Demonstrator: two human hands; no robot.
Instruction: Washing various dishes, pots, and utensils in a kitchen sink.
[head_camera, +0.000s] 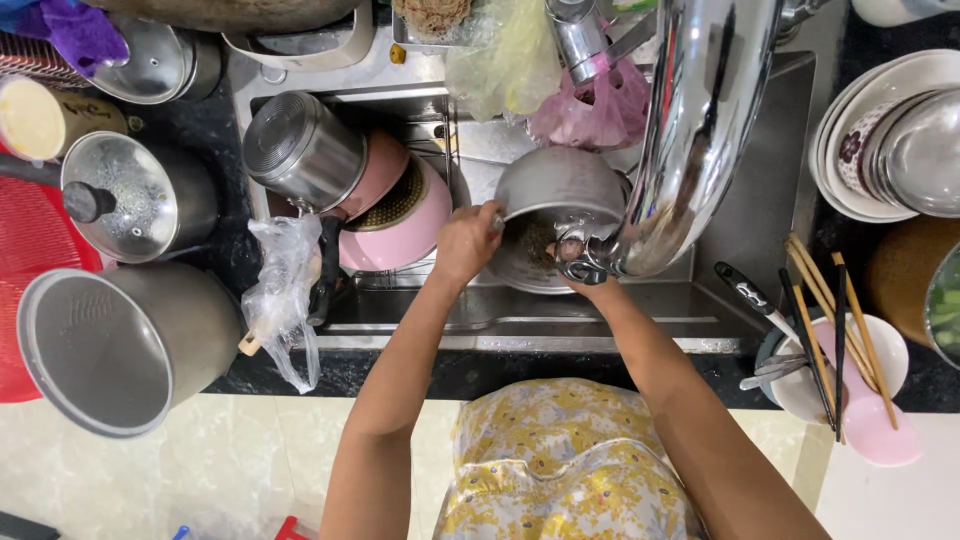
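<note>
hands are meeting over the sink (770, 190), where you are gripping the rim of a steel pot (555, 190) with your left hand (465, 242), fingers curled shut around its edge. the pot is sitting tilted inside the basin, just under the chrome faucet (690, 130), its inside dark with residue. your right hand (580, 262) is reaching into the pot's mouth, but the faucet is covering most of it, so you cannot tell how far it is open or what it is holding. a pink pan (405, 215) is lying just left of the pot in the rack, with a steel canister (305, 150) resting on it. a lidded pot (135, 195) and a big grey pot (125, 345) are standing on the left counter, well apart from your hands. bowls (880, 130) are stacking up at the right, with chopsticks (835, 320) lying across a dish near them.
</note>
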